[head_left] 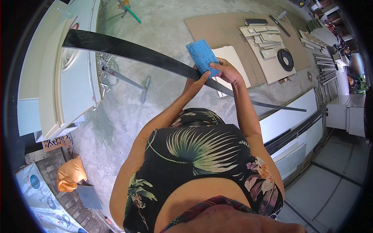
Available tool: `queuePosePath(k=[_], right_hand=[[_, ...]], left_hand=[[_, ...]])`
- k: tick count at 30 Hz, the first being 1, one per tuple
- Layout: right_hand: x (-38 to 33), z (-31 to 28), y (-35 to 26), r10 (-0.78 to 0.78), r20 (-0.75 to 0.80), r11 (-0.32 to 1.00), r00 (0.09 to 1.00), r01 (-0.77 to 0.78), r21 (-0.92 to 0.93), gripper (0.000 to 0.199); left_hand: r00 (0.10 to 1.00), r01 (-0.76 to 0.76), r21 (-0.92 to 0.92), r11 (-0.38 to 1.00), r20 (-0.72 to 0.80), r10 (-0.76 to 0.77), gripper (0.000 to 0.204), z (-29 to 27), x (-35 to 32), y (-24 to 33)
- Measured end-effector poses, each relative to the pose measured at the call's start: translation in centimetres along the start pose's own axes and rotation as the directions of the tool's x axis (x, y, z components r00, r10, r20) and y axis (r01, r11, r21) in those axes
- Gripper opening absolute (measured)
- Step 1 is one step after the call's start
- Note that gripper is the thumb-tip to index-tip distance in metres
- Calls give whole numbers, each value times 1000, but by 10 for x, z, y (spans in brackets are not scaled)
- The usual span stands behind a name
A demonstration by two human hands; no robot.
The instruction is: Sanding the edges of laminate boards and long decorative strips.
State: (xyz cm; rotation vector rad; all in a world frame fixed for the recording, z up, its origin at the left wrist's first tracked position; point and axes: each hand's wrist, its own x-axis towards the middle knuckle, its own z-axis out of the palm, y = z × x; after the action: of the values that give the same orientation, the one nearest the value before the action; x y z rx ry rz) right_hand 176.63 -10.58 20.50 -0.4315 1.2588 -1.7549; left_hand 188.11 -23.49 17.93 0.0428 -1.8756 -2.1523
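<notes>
A long black strip (132, 53) runs slantwise across in front of me, its broad end over the white panels at the left and its thin end off to the right. My left hand (193, 86) is closed around its middle, thumb on top, with the thumb tip reaching the lower edge of a blue printed sheet (202, 56). The sheet looks folded flat and has dark markings. My right hand (230, 73) pinches its right side, thumb on the face. The fingers behind the sheet are hidden.
White panels (79, 83) are stacked at the left. A brown board (206, 29) on the concrete floor bears pale strips (268, 40) and a black coil (285, 59). A grey T-shaped tool (126, 80) stands left of my hands. More white boards (289, 110) lie at the right.
</notes>
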Motion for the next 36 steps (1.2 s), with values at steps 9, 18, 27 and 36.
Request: queuePosePath(k=[9,18,27,36], right_hand=[[13,7,-4,-68,-101,798,993,-7,-603,33],[17,12,-2,-187,-183,643,965,-20,-766,41],[27,24,12,-561,-302,550,771,74,-832,52],[17,63,12,-619,-89,319,780,146,-936,58]], left_hand=[[988,130,-10,991,-87,-131,34,-5,-3,-14],[991,120,17,993,-58,-119,31,-6,-4,-19],[986,150,31,988,-82,-147,33,-6,-4,-14],[980,-37,209,977,-182,76,30,-6,6,-47]])
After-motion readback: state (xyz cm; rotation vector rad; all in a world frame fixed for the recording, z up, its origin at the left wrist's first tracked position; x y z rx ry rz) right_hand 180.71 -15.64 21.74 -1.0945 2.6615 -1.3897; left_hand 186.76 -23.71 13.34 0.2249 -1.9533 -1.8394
